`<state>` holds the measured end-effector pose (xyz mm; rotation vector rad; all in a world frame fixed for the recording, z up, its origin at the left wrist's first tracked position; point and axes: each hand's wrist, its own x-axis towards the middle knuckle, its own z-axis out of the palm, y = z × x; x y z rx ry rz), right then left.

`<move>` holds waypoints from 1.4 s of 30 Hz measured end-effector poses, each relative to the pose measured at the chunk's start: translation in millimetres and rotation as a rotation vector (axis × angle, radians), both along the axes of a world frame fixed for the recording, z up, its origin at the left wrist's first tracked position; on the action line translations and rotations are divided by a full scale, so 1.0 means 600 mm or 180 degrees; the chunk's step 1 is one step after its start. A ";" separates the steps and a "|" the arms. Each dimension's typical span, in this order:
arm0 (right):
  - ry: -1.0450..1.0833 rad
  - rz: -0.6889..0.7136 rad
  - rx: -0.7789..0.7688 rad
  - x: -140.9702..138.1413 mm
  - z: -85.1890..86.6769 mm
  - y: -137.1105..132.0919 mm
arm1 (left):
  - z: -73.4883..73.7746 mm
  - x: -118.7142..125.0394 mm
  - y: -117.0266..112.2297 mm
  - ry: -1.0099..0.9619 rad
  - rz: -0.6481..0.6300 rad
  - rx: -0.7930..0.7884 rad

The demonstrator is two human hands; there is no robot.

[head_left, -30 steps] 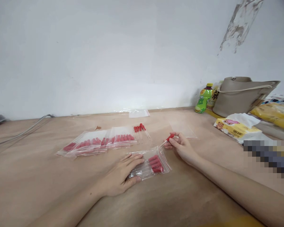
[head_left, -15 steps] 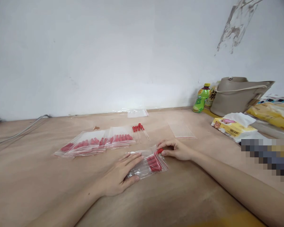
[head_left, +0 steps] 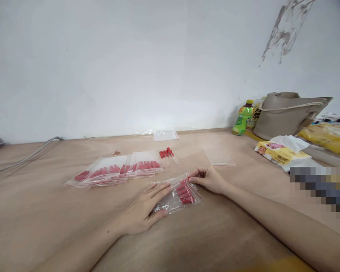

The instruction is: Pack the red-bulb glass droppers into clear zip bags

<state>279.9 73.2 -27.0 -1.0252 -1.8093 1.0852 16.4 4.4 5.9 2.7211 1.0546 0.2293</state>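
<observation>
A clear zip bag (head_left: 166, 206) lies in front of me with several red-bulbed droppers (head_left: 184, 194) in it, their bulbs towards its right-hand mouth. My left hand (head_left: 144, 209) rests flat on the bag's left part, fingers stretched out. At the mouth's upper corner, my right hand (head_left: 208, 180) pinches a dropper by its red bulb, which the fingertips mostly hide. Several loose droppers (head_left: 166, 153) with thin clear stems lie beyond the bag. To the left, filled zip bags (head_left: 102, 173) of red-bulbed droppers overlap in a row.
A flat zip bag (head_left: 219, 155) lies beyond my right hand, and more bags (head_left: 166, 136) lie by the wall. At the right are a green drink bottle (head_left: 243, 118), a grey-beige handbag (head_left: 286, 117) and a tissue pack (head_left: 283, 153). A grey cable (head_left: 31, 155) runs at the left.
My right hand has moved slightly left, pushing the dropper further into the bag; less of its red bulb shows. My left hand stays flat on the bag.
</observation>
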 end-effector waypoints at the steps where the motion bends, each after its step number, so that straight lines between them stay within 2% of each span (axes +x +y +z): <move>1: -0.0035 -0.0142 0.0015 -0.004 -0.001 -0.002 | -0.001 -0.001 0.000 -0.0005 0.0005 0.0006; 4: -0.0211 -0.0289 0.0198 -0.019 -0.001 -0.011 | -0.004 -0.002 0.003 0.0000 0.0001 0.0017; 10: -0.0617 0.0119 0.0759 -0.026 0.014 -0.020 | -0.006 -0.001 0.004 0.0032 0.0017 0.0014; 14: -0.0576 0.0533 0.0641 -0.017 0.023 -0.018 | -0.005 0.000 0.002 0.0078 0.0012 0.0028; 16: -0.0508 0.0444 0.0465 -0.016 0.020 -0.017 | -0.005 -0.001 0.002 0.0092 0.0003 0.0028; 18: -0.0529 0.0114 0.0325 -0.017 0.014 -0.017 | -0.005 -0.001 0.001 0.0095 -0.0002 0.0024; 20: -0.0640 -0.0102 0.0374 -0.020 0.008 -0.018 | -0.005 -0.002 0.002 0.0099 0.0016 0.0014; 24: -0.0646 0.0250 0.0618 -0.022 0.007 -0.018 | -0.004 -0.001 0.003 0.0118 0.0016 0.0007; 26: -0.0561 0.0178 0.0462 -0.020 0.010 -0.017 | -0.003 -0.001 0.003 0.0106 -0.0012 0.0023; 30: -0.0421 -0.0542 0.0047 -0.020 0.008 -0.015 | -0.004 -0.001 0.003 0.0056 -0.0049 0.0080; 32: -0.0430 -0.0606 -0.0110 -0.023 0.004 -0.016 | -0.004 -0.002 0.002 0.0066 -0.0041 0.0067; 37: -0.0217 -0.0172 -0.0581 -0.033 0.013 -0.026 | -0.003 -0.001 0.002 -0.0069 -0.0028 0.0027; 40: 0.0351 0.0263 -0.0796 -0.020 0.039 -0.025 | -0.004 -0.001 0.002 -0.0233 0.0030 0.0225; 42: 0.0804 0.0335 -0.0897 0.000 0.061 -0.015 | -0.006 -0.002 0.003 -0.0308 0.0157 0.0407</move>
